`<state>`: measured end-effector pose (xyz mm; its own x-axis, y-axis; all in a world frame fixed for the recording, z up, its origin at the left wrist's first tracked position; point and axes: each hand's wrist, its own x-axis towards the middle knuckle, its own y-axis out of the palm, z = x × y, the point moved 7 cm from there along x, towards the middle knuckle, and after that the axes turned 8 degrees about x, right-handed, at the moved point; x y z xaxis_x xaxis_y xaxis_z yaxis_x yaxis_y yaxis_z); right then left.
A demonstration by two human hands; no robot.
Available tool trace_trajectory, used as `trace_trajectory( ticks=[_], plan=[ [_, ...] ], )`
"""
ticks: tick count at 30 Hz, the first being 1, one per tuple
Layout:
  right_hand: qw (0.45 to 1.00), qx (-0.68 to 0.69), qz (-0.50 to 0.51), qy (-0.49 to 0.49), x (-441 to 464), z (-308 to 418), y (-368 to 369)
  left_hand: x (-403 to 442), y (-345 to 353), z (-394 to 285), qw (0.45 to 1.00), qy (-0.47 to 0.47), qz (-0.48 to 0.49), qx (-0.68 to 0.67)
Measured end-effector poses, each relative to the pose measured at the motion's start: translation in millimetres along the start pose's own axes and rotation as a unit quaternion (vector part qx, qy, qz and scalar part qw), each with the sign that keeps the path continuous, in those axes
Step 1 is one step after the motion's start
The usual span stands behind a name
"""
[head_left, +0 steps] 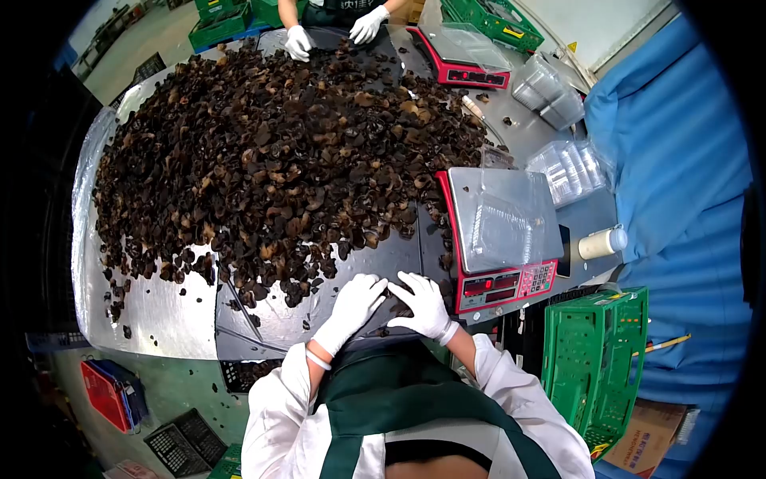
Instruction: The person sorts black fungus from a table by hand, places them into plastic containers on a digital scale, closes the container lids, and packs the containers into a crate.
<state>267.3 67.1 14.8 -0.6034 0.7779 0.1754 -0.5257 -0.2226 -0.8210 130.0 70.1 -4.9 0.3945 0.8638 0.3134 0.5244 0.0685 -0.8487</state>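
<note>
A broad heap of dark brown wood ear mushrooms (279,160) covers most of the metal table. At its near edge, my gloved left hand (357,305) and my gloved right hand (423,309) are close together, fingertips almost meeting. Between the fingers shows a small dark wood ear mushroom (388,308), partly hidden by the gloves. Both hands have their fingers bent inward around it. To the right of my right hand stands a red weighing scale (504,283) with a clear plastic box (503,231) on its pan.
Across the table are a co-worker's gloved hands (367,26) and a second red scale (475,76). Stacked clear boxes (568,172), a phone (564,249) and a white bottle (602,243) lie along the right side. Green crates (594,359) stand beside the table at right.
</note>
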Motion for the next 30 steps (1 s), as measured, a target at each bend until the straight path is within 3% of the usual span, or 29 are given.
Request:
trace_trajectory(
  ticks=[7, 9, 10, 11, 12, 13, 14, 15, 17, 19, 21, 23, 24, 25, 27, 29, 30],
  plan=[
    [0.999, -0.024, -0.015, 0.045, 11.2, -27.4, 18.5, 13.5, 13.3, -0.3, 0.997, -0.036, 0.025, 0.06],
    [0.989, 0.112, -0.061, 0.075, 14.3, -38.0, 12.4, 15.3, 13.4, 1.2, 0.998, -0.041, 0.02, 0.045],
    [0.972, 0.186, -0.086, 0.113, 17.1, -41.8, 9.0, 13.8, 10.2, 6.7, 0.996, -0.089, -0.022, -0.001],
    [0.963, 0.222, -0.139, 0.07, 24.0, -41.7, 2.4, 12.0, 7.8, 13.0, 0.988, -0.136, -0.063, -0.047],
    [0.871, 0.419, -0.096, 0.24, 19.3, -64.4, 17.6, 10.0, 7.3, 20.5, 0.968, -0.178, -0.106, -0.14],
    [0.71, 0.583, -0.046, 0.392, 10.9, -66.5, 31.8, 5.5, 7.7, 28.1, 0.934, -0.24, -0.153, -0.215],
    [0.64, 0.661, -0.036, 0.39, 10.6, -72.1, 40.5, -3.1, 25.7, 41.7, 0.833, -0.346, -0.113, -0.417],
    [0.551, 0.752, -0.021, 0.363, 12.3, -76.9, 50.5, -10.6, 45.3, 45.9, 0.68, -0.428, -0.067, -0.592],
    [0.409, 0.825, -0.045, 0.388, 18.6, -66.1, 46.8, -11.2, 47.1, 39.8, 0.533, -0.43, -0.115, -0.719],
    [0.42, 0.831, -0.059, 0.361, 29.4, -57.9, 27.4, -3.0, 37.0, 28.0, 0.471, -0.44, -0.142, -0.751],
    [0.412, 0.834, -0.097, 0.353, 34.0, -49.4, 2.3, 21.1, 20.4, 11.4, 0.487, -0.427, -0.15, -0.747],
    [0.398, 0.868, -0.102, 0.278, 39.3, -49.2, -26.3, 55.2, -2.3, -12.3, 0.514, -0.407, -0.145, -0.741],
    [0.442, 0.822, -0.155, 0.322, 37.3, -50.4, -50.7, 75.8, -15.2, -26.4, 0.527, -0.397, -0.137, -0.739],
    [0.435, 0.84, -0.164, 0.279, 39.4, -50.1, -76.8, 95.9, -17.3, -37.4, 0.514, -0.399, -0.134, -0.748],
    [0.44, 0.849, -0.195, 0.219, 35.6, -76.1, -113.5, 137.0, -21.5, -60.0, 0.576, -0.326, -0.132, -0.738],
    [0.402, 0.857, -0.241, 0.215, 25.3, -104.6, -143.4, 170.1, -19.5, -84.7, 0.605, -0.31, -0.12, -0.723],
    [0.429, 0.839, -0.266, 0.205, 21.8, -118.7, -155.2, 183.2, -11.8, -90.9, 0.636, -0.29, -0.112, -0.706]
  ],
)
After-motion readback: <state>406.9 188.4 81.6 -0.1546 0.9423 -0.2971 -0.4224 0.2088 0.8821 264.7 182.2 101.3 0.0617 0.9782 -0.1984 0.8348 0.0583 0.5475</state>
